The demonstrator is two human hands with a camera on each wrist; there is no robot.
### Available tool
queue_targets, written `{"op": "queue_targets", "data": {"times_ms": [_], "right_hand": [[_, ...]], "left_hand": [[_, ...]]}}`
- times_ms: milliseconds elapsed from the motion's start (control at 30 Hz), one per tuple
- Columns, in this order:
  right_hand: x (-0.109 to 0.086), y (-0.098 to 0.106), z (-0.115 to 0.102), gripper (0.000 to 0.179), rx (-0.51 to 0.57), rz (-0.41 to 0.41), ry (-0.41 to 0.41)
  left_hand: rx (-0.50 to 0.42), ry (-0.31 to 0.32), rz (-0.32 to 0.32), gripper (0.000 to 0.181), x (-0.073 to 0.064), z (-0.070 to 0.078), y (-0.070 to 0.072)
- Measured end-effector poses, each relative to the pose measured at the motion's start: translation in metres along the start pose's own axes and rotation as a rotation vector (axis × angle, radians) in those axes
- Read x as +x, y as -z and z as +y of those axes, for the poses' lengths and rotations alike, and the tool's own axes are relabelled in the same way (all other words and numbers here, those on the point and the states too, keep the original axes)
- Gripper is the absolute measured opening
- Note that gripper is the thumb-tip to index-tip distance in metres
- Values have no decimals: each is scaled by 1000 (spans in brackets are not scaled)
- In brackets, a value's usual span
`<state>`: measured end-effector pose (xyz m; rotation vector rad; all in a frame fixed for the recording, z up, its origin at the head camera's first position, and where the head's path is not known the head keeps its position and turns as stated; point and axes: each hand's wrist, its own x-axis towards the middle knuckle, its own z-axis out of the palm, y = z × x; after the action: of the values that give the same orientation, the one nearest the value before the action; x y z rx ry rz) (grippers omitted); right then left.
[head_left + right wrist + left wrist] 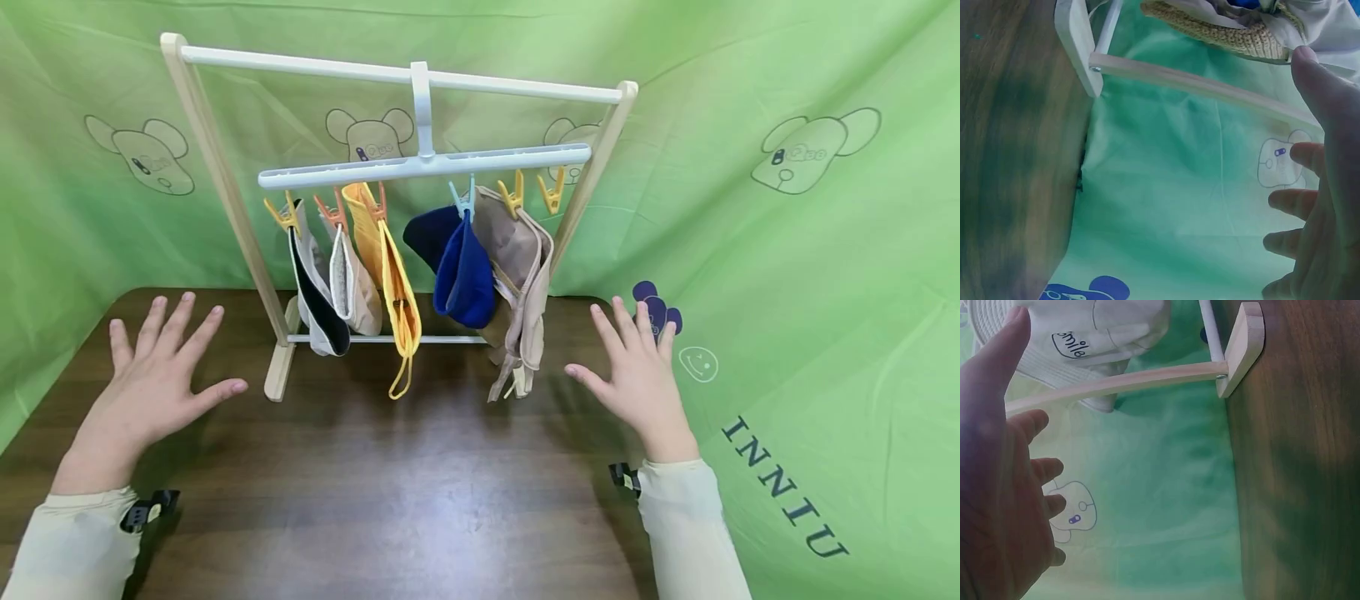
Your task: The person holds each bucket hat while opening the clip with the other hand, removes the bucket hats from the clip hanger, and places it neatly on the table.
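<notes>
My left hand (161,375) is spread, palm down, above the table left of a small clothes rack (217,167), touching nothing. My right hand (637,375), also spread and holding nothing, is at the rack's right side. A light-blue clip hanger (345,171) hangs from the rack's top bar. Clipped along it are a white-and-black hat (311,283), a pale hat (356,283), a yellow hat (397,292) with a cord loop, a blue hat (465,275) and a greyish-beige hat (517,250). "Smile" lettering shows on a white hat (1097,325) in the left wrist view.
The rack's wooden foot (280,371) stands on a dark wooden table (420,500). A yellow clothespin (552,190) at the hanger's right end holds nothing. A green cloth (787,250) with printed bear heads and letters surrounds the table's back and right.
</notes>
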<state>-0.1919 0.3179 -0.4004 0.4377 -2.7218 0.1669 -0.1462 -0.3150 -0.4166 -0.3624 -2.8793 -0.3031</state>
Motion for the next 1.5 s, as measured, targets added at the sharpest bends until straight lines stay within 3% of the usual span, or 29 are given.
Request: {"op": "queue_targets", "data": {"times_ms": [533,1000,1500], "right_hand": [[1,11,-5,94,75,44,4],[3,18,-15,91,104,132,35],[4,29,-33,88,111,202,121]], "left_hand": [[-26,-26,51,101,1,0,6],[-175,-28,84,93,5,2,9],[-170,-16,94,84,2,4,13]]}}
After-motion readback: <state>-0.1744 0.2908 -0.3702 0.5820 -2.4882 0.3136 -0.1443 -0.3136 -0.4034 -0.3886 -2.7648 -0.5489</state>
